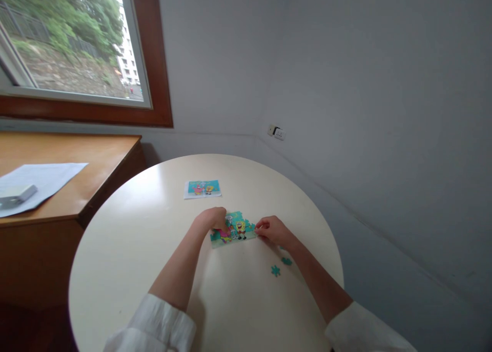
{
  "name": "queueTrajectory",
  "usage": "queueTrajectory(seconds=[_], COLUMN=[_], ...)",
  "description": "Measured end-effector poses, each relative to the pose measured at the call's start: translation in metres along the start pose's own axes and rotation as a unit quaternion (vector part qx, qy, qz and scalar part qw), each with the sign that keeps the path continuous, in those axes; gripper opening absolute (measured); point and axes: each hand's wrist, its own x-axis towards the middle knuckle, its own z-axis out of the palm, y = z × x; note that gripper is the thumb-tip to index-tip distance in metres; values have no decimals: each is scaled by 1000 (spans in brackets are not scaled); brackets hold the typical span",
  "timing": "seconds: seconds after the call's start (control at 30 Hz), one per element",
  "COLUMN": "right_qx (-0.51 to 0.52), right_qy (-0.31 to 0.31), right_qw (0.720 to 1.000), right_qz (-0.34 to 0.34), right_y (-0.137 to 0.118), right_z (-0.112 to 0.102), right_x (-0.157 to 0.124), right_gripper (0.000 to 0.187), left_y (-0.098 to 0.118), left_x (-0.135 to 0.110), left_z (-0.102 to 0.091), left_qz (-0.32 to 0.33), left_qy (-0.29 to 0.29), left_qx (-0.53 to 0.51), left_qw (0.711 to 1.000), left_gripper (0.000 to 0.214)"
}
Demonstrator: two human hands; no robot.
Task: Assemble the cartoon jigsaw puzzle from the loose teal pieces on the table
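A partly assembled jigsaw puzzle (241, 230) with cartoon figures on a teal ground lies flat on the round table. Its upper right edge is ragged. My left hand (215, 218) rests over the puzzle's left part, covering some of the picture; its thumb and fingers look apart, though partly hidden. At the puzzle's right edge, my right hand (272, 229) is closed in a pinch on a small puzzle piece, mostly hidden by the fingertips. Below that hand lie loose teal pieces (275, 270), one of them (286, 261) close to my right forearm.
Behind the puzzle lies a reference picture (203, 189) with the same cartoon figures. The round white table (154, 270) stands near the wall. To the left is a wooden desk (103, 152) with paper (57, 175) and a white box-like object (17, 194).
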Motion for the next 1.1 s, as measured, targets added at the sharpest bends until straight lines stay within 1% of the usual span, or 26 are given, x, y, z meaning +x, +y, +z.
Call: queueTrajectory(seconds=[0.07,0.23,0.4,0.47,0.53,0.63,0.7,0.77,0.87,0.97,1.03,1.1], right_qx=[-15,-51,-150,-180,-188,-185,-175,-141,-23,82,109,111], right_qy=[-6,-4,-16,-25,-32,-22,-3,14,16,48,86,129], right_qw=[1000,998,988,983,981,982,984,989,999,993,987,981], right_qz=[2,23,36,33,19,-2,-20,-37,-42,-67,-85,-97], right_y=[-2,-5,-8,-10,-12,-11,-8,-3,7,20,29,37], right_z=[-1,-1,-3,-5,-6,-6,-5,-5,-6,-10,-14,-20], right_x=[0,3,9,10,10,8,6,5,4,0,-4,-9], right_gripper=[3,17,19,18,17,18,19,18,18,23,26,29], left_y=[-1,-4,-7,-7,-6,-6,-7,-8,-8,-6,-4,-4], left_x=[1,4,9,10,10,8,8,9,9,6,1,-4], left_z=[0,4,7,7,7,6,7,7,8,6,3,0], left_qz=[-2,-7,-13,-8,-5,-15,-18,-15,-4,5,6,-1], left_qy=[-5,-21,-16,1,13,5,1,5,10,20,46,91], left_qx=[-13,-58,-67,-55,-52,-69,-79,-81,-64,-32,-23,-25], left_qw=[1000,998,998,998,999,997,997,997,998,999,999,995], left_gripper=[49,45,37,34,30,27,26,25,26,26,25,24])
